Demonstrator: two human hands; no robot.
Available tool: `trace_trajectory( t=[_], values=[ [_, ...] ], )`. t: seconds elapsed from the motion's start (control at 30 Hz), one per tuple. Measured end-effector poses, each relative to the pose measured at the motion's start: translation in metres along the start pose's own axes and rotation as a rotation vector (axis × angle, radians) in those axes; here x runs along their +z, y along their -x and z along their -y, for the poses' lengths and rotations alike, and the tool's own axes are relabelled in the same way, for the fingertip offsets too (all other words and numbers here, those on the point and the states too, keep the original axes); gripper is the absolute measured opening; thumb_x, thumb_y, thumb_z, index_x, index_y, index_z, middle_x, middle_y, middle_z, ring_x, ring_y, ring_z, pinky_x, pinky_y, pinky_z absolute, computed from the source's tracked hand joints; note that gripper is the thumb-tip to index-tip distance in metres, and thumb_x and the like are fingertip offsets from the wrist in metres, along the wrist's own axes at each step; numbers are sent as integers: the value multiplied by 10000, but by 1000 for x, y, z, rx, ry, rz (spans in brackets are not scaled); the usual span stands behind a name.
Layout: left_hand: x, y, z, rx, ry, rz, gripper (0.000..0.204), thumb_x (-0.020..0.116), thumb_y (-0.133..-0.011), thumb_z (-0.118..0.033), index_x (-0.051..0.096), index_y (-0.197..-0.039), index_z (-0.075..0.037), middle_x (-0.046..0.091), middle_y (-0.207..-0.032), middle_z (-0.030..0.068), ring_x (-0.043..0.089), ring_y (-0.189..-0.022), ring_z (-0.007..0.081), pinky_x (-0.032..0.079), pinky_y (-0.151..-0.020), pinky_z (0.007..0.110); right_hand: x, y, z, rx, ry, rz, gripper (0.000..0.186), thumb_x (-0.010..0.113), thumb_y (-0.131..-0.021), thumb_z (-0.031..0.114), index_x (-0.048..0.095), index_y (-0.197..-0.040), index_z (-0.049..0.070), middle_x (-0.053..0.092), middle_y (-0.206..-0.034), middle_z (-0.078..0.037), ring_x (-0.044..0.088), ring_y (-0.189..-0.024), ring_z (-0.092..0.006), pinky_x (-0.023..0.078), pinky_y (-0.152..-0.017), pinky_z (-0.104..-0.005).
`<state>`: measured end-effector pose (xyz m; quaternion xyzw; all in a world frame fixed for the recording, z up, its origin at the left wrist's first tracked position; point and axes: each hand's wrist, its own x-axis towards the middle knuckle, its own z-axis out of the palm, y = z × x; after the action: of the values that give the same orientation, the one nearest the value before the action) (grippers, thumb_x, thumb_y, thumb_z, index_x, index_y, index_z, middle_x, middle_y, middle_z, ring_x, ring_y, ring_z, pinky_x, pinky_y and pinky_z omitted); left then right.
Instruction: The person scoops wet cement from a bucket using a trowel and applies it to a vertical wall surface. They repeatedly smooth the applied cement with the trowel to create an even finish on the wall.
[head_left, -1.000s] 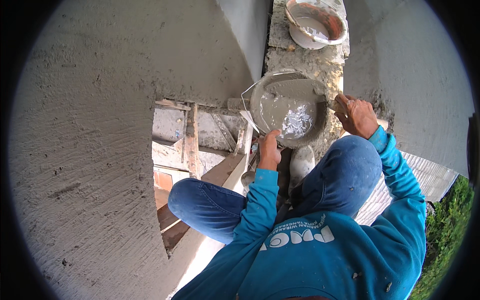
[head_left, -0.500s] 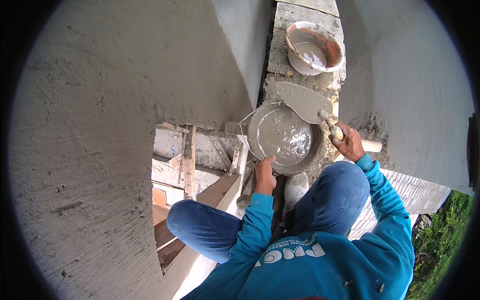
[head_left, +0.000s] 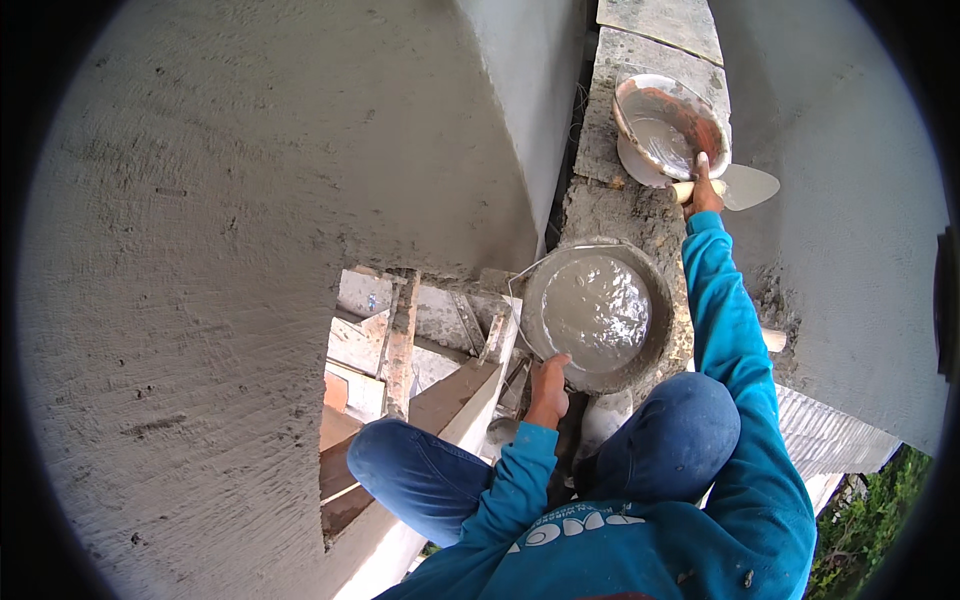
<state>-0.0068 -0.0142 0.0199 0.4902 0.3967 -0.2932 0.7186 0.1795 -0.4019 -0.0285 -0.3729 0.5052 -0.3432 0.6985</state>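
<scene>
The left hand (head_left: 548, 388) grips the large bucket (head_left: 660, 325) of mortar (head_left: 592, 312) by its near rim. The right hand (head_left: 706, 192), closed around the trowel (head_left: 750, 187), touches the small bucket (head_left: 637, 160), farther along. Grasping this bucket seems the present step; the next move probably calls for firm hold.

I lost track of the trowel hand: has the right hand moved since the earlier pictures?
Yes. Against the boards, the right hand has moved forward, away from the person, from beside the grey mortar bucket to the rim of the white bucket.
</scene>
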Motion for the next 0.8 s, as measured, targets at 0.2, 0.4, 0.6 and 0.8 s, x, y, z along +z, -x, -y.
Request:
trace_trajectory(
  t=[0.2,0.4,0.6,0.8],
  values=[
    [-14,-7,4,-50,-36,-36,290,612,-855,-103,630,-1107,40,661,-1063,167,647,-968,287,528,-857,401,25,-13,-5,50,-5,-195,630,802,-705,204,541,-1103,-207,657,-1024,-248,687,-820,-285,565,-710,-392],
    [-11,6,-7,-81,31,14,310,613,-856,-79,612,-1136,52,663,-1083,156,656,-981,295,536,-872,402,82,-21,15,123,44,-352,600,769,-679,264,572,-1045,-168,669,-913,-253,689,-726,-299,556,-650,-406],
    [-3,2,-4,-146,37,41,272,642,-846,-96,640,-1085,33,664,-1029,118,643,-937,244,524,-824,376,117,-160,20,73,23,-342,703,755,-656,244,506,-1166,-171,649,-1072,-265,691,-830,-339,553,-780,-393],
    [-17,8,-5,245,-615,161,306,630,-796,20,656,-1102,15,677,-1110,178,651,-1042,319,513,-919,398,142,-165,44,-79,-342,-91,652,717,-776,107,365,-1186,-259,588,-1112,-330,697,-774,-417,630,-630,-456]
  ],
)
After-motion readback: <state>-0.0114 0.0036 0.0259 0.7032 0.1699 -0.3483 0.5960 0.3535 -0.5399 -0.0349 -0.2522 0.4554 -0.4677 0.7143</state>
